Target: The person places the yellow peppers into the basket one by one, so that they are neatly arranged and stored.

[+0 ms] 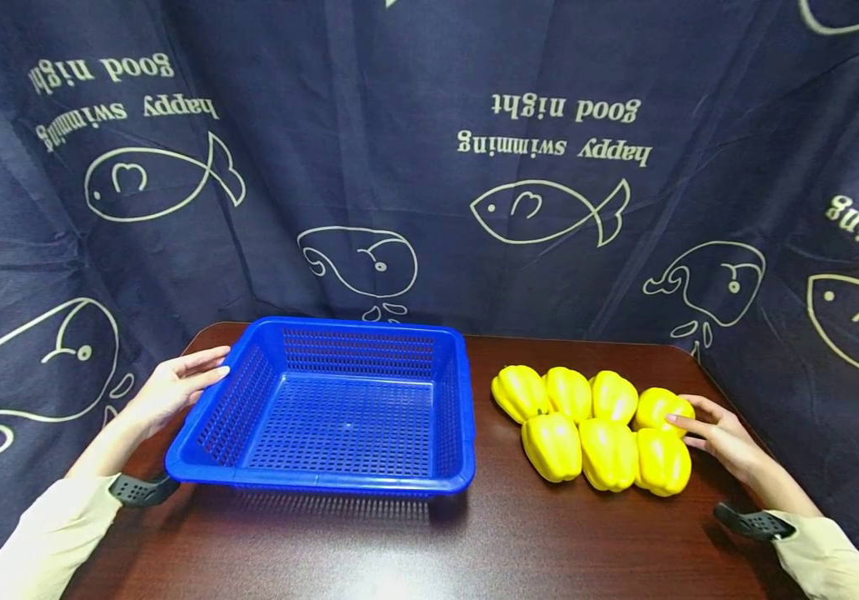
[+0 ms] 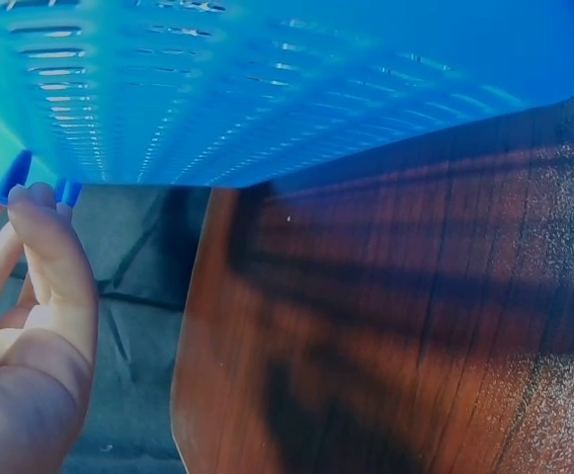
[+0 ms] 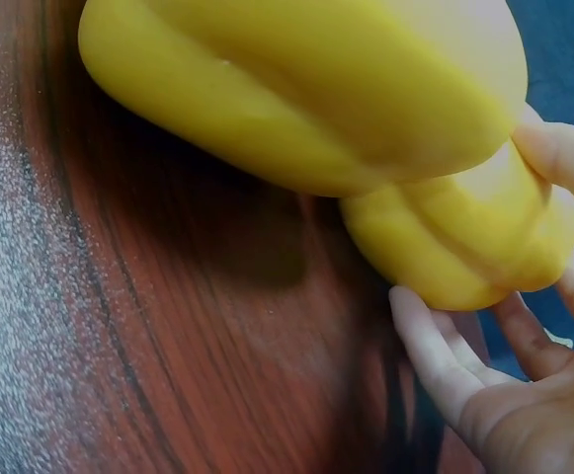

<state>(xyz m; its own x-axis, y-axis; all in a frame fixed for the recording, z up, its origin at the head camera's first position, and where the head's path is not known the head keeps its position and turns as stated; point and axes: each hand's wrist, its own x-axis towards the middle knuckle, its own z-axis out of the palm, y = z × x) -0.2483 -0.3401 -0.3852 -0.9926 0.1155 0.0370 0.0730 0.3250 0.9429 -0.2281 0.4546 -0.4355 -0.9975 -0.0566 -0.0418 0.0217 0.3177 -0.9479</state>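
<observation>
A blue plastic basket (image 1: 339, 481) with slotted walls stands on the left half of the table. My left hand (image 1: 180, 387) holds its left rim, and the fingertips (image 2: 44, 212) meet the rim in the left wrist view. On the right, several yellow bell peppers lie close together in two rows. My right hand (image 1: 721, 433) grips the far-right bell pepper (image 1: 661, 408) of the back row, with fingers on different sides of it. In the right wrist view a nearer bell pepper (image 3: 306, 89) partly covers the gripped one (image 3: 454, 242).
The brown wooden table (image 1: 519, 542) has rounded back corners. A dark blue curtain (image 1: 429, 167) with fish and whale drawings hangs behind and beside it. Each wrist wears a black strap.
</observation>
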